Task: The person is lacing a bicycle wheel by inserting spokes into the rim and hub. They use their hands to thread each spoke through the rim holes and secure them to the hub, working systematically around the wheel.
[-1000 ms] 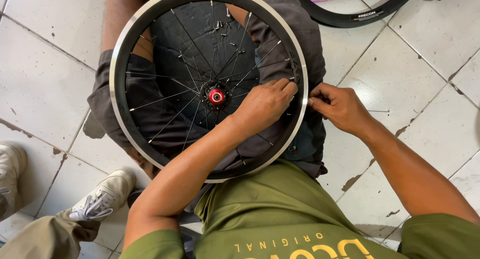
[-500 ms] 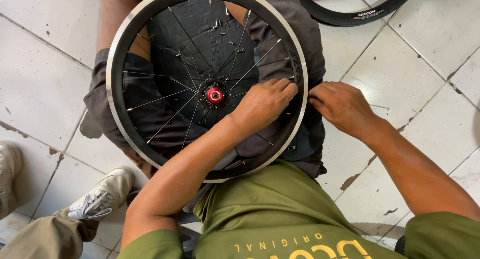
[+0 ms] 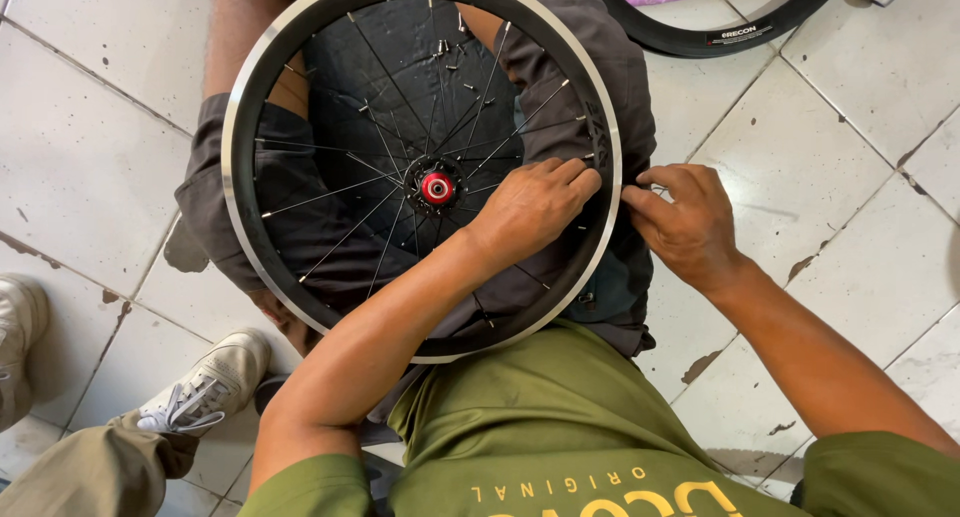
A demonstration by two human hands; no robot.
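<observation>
While most spokes already run from the red hub (image 3: 436,187) to the bicycle wheel (image 3: 300,297) lying across the person's lap, work seems unfinished at the rim's 3 o'clock edge — there the left hand (image 3: 530,205), inside, pinches a spoke end, fingers together; the right hand (image 3: 690,222), outside, pinches something too small to identify.
</observation>
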